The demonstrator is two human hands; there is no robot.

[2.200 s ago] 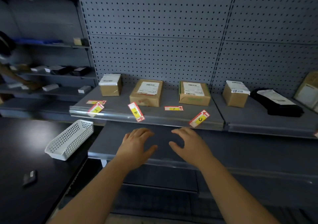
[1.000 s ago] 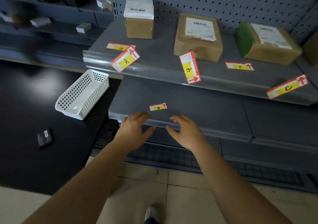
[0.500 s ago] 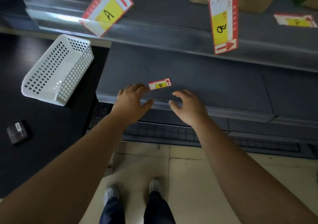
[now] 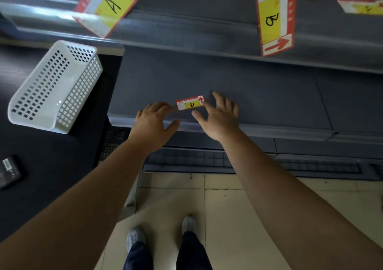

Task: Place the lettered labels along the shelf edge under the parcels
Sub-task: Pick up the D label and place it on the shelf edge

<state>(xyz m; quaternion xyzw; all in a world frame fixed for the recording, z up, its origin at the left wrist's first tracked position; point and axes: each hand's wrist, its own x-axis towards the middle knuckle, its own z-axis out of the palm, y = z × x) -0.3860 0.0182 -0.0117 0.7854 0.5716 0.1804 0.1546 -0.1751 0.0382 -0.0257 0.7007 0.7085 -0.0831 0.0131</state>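
Within the last half second your hands have moved in from the front edge of the lower shelf (image 4: 269,95). They now bracket the D label (image 4: 190,103) instead of stopping short of it. Your left hand (image 4: 154,120) lies just off the label's left end, fingers loosely extended and holding nothing. Your right hand (image 4: 219,116) has come furthest: its fingers are spread, the forefinger tip is at the label's right end by the red arrow, and the thumb is just in front of the card (whether that tip truly touches it I cannot tell). Neither hand has closed on anything.

The label itself has not shifted. It lies flat on the lower shelf, near the front edge and toward the left corner, one level below where it belongs. You have also leaned in and down, so the A label (image 4: 112,4) and B label (image 4: 273,14), sitting crookedly across the upper shelf edge (image 4: 186,33), now fill the top of the view.

This looks like the start of picking up D, which must go up onto that edge with the others. A thin flat card probably needs sliding to the front edge, or a nail under one end.
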